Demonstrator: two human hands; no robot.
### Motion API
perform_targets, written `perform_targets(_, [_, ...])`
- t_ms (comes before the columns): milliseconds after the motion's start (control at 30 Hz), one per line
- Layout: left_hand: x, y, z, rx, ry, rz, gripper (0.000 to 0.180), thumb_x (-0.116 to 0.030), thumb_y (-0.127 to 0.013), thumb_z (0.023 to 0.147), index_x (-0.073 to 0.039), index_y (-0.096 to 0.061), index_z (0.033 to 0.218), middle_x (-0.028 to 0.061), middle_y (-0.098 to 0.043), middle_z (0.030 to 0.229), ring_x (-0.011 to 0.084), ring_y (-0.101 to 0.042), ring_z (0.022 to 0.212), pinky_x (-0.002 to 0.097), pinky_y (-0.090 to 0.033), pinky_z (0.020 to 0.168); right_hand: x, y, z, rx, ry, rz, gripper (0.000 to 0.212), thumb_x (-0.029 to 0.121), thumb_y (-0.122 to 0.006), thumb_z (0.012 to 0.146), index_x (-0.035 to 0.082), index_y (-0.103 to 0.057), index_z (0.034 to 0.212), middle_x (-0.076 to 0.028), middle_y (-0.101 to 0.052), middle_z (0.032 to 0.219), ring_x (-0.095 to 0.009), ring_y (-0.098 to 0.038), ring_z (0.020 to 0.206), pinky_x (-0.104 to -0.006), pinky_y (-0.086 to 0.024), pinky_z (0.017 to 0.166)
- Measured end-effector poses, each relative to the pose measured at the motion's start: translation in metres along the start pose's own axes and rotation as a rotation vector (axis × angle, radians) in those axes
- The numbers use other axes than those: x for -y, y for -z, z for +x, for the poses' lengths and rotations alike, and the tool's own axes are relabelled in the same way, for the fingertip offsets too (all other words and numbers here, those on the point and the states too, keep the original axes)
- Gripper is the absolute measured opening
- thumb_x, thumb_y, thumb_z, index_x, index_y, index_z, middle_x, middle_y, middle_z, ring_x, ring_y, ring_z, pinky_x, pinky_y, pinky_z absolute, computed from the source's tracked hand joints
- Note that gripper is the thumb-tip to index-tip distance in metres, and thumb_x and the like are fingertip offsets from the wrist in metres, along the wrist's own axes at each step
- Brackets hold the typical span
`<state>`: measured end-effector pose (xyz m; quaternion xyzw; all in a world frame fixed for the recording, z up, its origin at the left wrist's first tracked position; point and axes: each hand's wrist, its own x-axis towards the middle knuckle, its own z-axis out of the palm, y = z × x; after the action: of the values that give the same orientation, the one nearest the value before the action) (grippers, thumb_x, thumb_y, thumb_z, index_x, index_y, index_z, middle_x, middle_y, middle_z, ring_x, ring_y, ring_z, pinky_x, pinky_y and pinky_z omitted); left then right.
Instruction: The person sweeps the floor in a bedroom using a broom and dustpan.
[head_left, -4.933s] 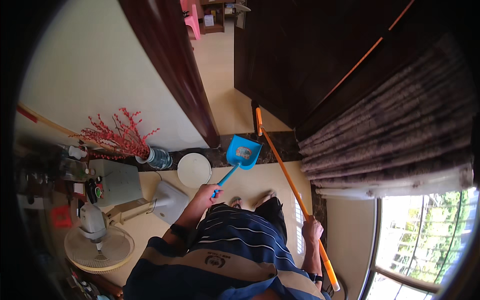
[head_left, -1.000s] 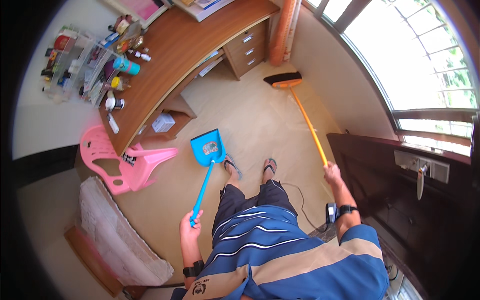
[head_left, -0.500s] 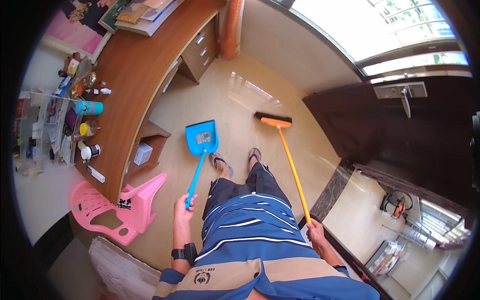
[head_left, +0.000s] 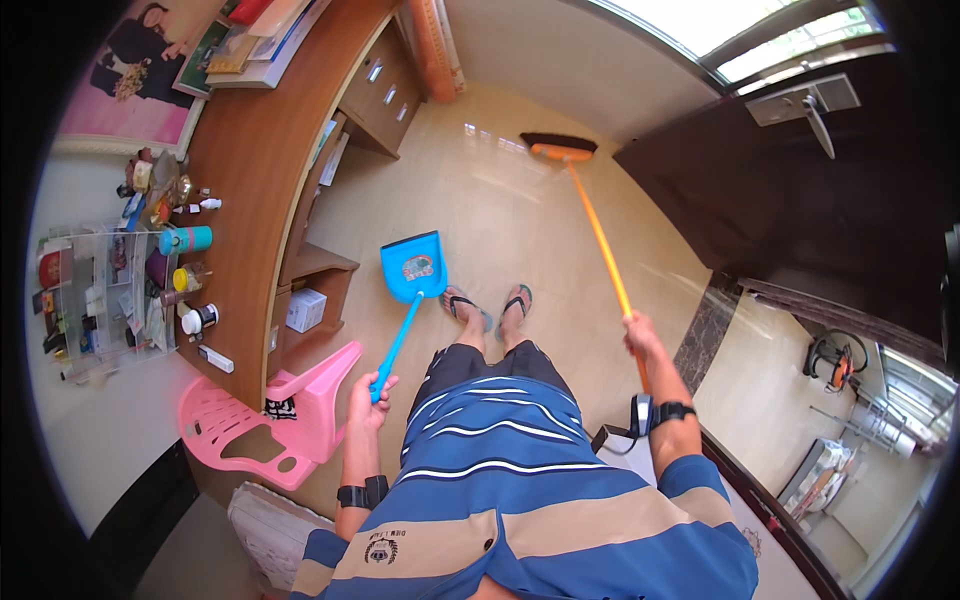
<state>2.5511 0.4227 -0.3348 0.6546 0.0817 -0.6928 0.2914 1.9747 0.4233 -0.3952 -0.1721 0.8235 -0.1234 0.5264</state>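
My left hand (head_left: pixel 370 394) is closed round the end of the handle of a blue dustpan (head_left: pixel 414 266). The pan lies by my feet, its wide edge facing away from me; a printed sticker marks its middle. In my right hand (head_left: pixel 643 338) I grip the orange handle of a broom (head_left: pixel 603 240), its fingers wrapped round the pole. The pole's lower end runs down behind my forearm. The broom's head, orange with dark bristles, rests on the floor far ahead, near the wall and the dark door.
A curved wooden desk (head_left: pixel 243 150) runs along the left, with bottles, boxes and books on it. A pink plastic chair (head_left: pixel 325 405) stands at its near end. On the right is a dark open door (head_left: pixel 800 210); past the doorway sits an orange and black machine (head_left: pixel 836 360).
My right hand and the broom have moved forward, the head now farther away near the wall. My left hand still holds the dustpan, which has hardly moved; my feet stand closer together.
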Motion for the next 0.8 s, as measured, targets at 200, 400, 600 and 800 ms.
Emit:
perform_targets(200, [0.000,-0.005,0.008,-0.035,-0.011,-0.099,0.025,-0.021,-0.051,0.089,0.000,-0.053,0.103,0.0193,-0.065,0.095,0.0069,-0.049,0.049,0.0160,-0.036,0.037,-0.169,-0.013,-0.137,-0.018,-0.099,-0.172,0.023,0.028,-0.049,0.091,0.008,-0.057,0.100,-0.005,-0.051,0.054,-0.017,-0.052,0.042,-0.0332,-0.042,0.039])
perform_targets(400, [0.005,-0.011,0.002,-0.076,-0.023,-0.159,0.026,-0.020,-0.050,0.089,0.001,-0.052,0.104,0.0203,-0.065,0.098,0.0068,-0.049,0.049,0.0162,-0.036,0.036,-0.251,0.027,-0.217,-0.090,0.068,-0.380,0.030,0.029,-0.051,0.089,0.009,-0.061,0.110,-0.017,-0.064,0.073,-0.035,-0.064,0.066,-0.0434,-0.050,0.060])
perform_targets(600, [0.036,0.012,-0.015,-0.111,-0.055,-0.231,0.027,-0.023,-0.050,0.089,0.000,-0.053,0.104,0.0200,-0.064,0.099,0.0069,-0.049,0.048,0.0164,-0.035,0.036,-0.154,0.025,-0.126,-0.047,0.420,-0.515,0.035,0.031,-0.049,0.092,0.009,-0.058,0.118,-0.024,-0.063,0.082,-0.044,-0.061,0.079,-0.0481,-0.049,0.067])
perform_targets(800, [0.055,0.007,-0.044,-0.087,-0.075,-0.219,0.030,-0.023,-0.049,0.089,0.001,-0.053,0.107,0.0206,-0.064,0.100,0.0068,-0.049,0.047,0.0165,-0.034,0.035,0.042,-0.051,0.054,-0.062,0.666,-0.449,0.031,0.030,-0.043,0.093,0.006,-0.057,0.106,-0.025,-0.063,0.095,-0.047,-0.059,0.091,-0.0534,-0.048,0.076])
